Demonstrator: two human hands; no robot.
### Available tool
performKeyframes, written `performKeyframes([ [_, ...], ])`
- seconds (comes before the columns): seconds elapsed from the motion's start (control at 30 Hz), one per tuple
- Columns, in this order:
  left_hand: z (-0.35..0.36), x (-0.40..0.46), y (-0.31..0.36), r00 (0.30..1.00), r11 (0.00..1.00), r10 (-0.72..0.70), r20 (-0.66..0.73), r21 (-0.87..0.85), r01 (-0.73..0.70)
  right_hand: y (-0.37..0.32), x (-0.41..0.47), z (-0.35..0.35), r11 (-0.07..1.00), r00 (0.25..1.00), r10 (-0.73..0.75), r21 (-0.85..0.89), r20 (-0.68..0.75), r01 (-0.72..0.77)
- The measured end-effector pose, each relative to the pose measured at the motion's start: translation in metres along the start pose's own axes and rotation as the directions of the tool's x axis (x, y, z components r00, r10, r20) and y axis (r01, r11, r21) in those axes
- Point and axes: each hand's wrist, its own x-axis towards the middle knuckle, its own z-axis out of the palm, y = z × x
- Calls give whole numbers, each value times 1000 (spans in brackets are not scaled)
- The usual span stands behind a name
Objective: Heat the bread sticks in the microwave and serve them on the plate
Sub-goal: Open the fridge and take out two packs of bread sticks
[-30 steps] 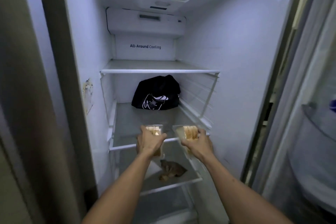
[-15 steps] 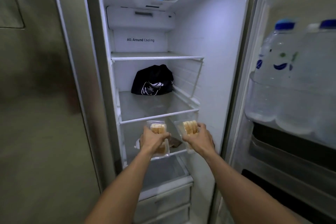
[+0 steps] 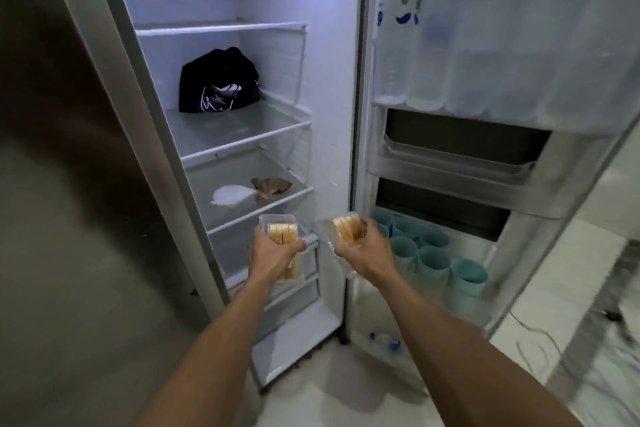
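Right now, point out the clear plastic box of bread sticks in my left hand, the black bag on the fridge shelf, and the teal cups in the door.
Clear plastic box of bread sticks (image 3: 282, 231): head view, on the bread ends.
Black bag (image 3: 219, 81): head view, its front.
Teal cups (image 3: 433, 262): head view, one cup's side.

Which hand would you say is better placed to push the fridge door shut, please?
Probably right: the right hand is beside the open door; the left hand faces the shelves. Both hold bread packs.

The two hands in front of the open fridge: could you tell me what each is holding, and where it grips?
Left hand grips a clear container of bread sticks around its middle; right hand grips a second container around its near side.
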Motion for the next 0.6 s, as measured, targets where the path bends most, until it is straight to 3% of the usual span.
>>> performKeyframes([
  [0.33,119,-97,-21,958,999,36,284,8,-40,99,-94,-86,995,979,102,-1,-175,-104],
  [0.6,245,-199,-28,858,998,-6,513,52,-24,190,-162,-206,968,939,221,-62,-263,-245],
])
